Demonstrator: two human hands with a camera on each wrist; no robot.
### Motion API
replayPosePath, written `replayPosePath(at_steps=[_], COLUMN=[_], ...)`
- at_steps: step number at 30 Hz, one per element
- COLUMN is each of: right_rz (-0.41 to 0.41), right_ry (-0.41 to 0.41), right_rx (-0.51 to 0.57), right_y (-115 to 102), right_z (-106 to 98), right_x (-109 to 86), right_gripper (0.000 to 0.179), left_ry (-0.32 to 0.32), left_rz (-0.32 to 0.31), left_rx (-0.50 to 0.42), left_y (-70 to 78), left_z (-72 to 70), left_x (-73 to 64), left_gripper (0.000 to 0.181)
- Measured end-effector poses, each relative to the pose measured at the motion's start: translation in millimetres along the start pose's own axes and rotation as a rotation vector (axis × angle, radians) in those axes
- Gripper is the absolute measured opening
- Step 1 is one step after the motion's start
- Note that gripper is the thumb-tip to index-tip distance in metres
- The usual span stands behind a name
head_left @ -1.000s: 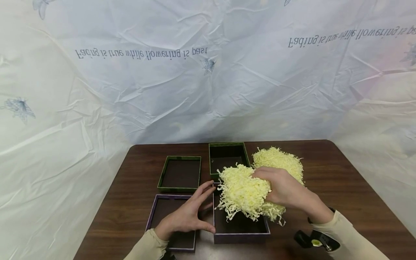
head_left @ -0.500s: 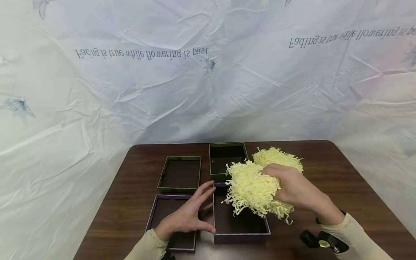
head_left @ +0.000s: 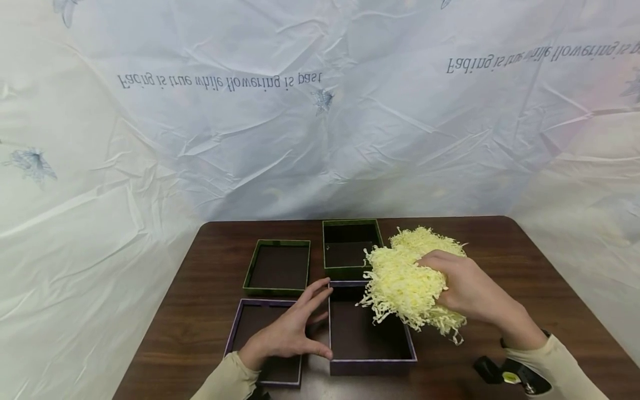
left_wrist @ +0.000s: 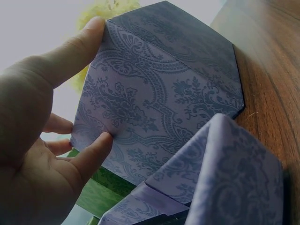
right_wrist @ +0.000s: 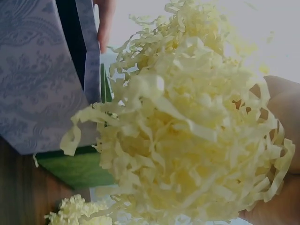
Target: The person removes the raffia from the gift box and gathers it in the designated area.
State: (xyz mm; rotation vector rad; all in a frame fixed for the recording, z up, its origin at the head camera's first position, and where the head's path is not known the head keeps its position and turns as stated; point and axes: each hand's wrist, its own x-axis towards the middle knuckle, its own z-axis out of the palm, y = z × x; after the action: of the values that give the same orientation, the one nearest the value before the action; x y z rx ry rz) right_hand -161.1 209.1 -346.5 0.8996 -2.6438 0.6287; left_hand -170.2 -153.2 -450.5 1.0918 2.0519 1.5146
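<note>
My right hand (head_left: 467, 289) grips a big clump of pale yellow shredded paper (head_left: 405, 286), held above the right edge of the purple box (head_left: 372, 366). In the right wrist view the shredded paper (right_wrist: 173, 126) hides most of the fingers. My left hand (head_left: 290, 333) rests spread against the box's left side, thumb near the front corner and fingers toward the back. In the left wrist view, its fingertips touch the patterned purple wall (left_wrist: 136, 98). The box's dark inside shows, with no paper visible in it.
A purple lid (head_left: 240, 322) lies left of the box, partly under my left hand. Behind stand a green box (head_left: 352, 272) and a green lid (head_left: 276, 291). Another shredded paper heap (head_left: 425, 239) sits at the back right of the wooden table (head_left: 175, 311).
My right hand has moved right with the shredded paper, away from over the middle of the purple box, uncovering more of its inside. The left hand has stayed in place.
</note>
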Motion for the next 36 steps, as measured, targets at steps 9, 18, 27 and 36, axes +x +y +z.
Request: replayPosePath(at_steps=[9,18,27,36], right_rz=[0.017,0.060,0.162,0.219], right_ry=[0.009,0.003,-0.064,-0.137], right_rx=[-0.029,-0.090,-0.092,-0.104], right_y=[9.1,15.8,19.6,24.3], right_z=[-4.9,-5.8,-4.1,3.5], right_x=[-9.7,-17.5,-30.1,-36.8], right_gripper=[0.074,0.072,0.070,0.067], left_ry=[-0.002,-0.005,-0.018,-0.014], left_rz=[0.023,0.033,0.018,-0.002], left_rx=[0.007,0.005,0.000,-0.004], left_y=[-0.3,1.3,2.3,0.4], left_z=[-1.3,-2.1,-1.6,0.6], left_x=[1.3,2.6,1.5,-0.3], left_gripper=[0.111,0.110,0.110,0.110])
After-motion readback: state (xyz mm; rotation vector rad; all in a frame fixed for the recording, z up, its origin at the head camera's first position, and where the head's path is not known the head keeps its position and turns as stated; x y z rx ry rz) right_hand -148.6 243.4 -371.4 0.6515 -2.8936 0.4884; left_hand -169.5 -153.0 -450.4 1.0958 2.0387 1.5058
